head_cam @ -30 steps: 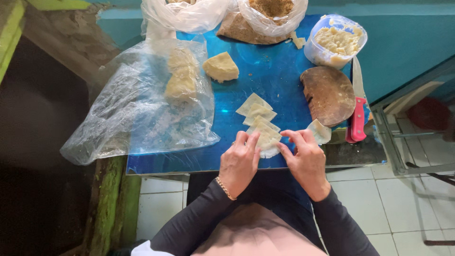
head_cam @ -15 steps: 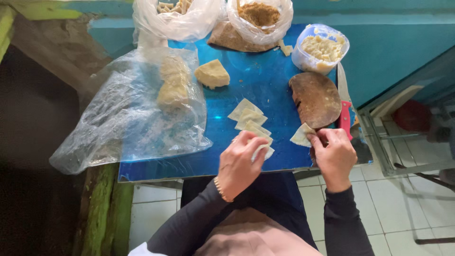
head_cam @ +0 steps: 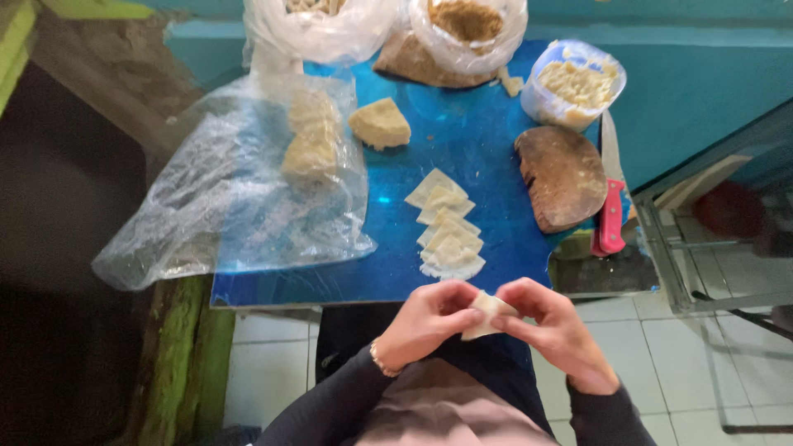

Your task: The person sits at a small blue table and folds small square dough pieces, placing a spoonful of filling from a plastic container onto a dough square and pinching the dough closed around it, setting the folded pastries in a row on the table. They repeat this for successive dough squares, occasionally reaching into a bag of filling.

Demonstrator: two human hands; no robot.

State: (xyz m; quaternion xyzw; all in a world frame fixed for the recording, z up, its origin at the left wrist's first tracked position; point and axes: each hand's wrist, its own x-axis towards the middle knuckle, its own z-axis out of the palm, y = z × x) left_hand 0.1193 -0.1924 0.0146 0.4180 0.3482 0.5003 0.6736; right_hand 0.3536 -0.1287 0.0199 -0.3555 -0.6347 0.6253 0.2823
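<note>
Both hands, left hand [head_cam: 425, 324] and right hand [head_cam: 552, 326], are pinched shut on one small pale folded dough wrapper [head_cam: 487, 314], held just off the near edge of the shiny blue tabletop [head_cam: 462, 140], close to the row of folded pale wrappers [head_cam: 446, 225].

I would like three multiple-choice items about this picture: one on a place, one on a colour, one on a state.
1. Where is the red-handled knife?
A. at the right edge of the round brown wooden board
B. inside the clear plastic bag
C. in the left hand

2. What colour is the table top?
A. white
B. blue
C. black

3. How is the small pale folded dough wrapper?
A. lying on the floor
B. inside the tub
C. pinched between both hands

Answers: 1 A, the knife lies just right of the board. 2 B, the bare surface is glossy blue. 3 C, the left hand and right hand hold it together.
</note>
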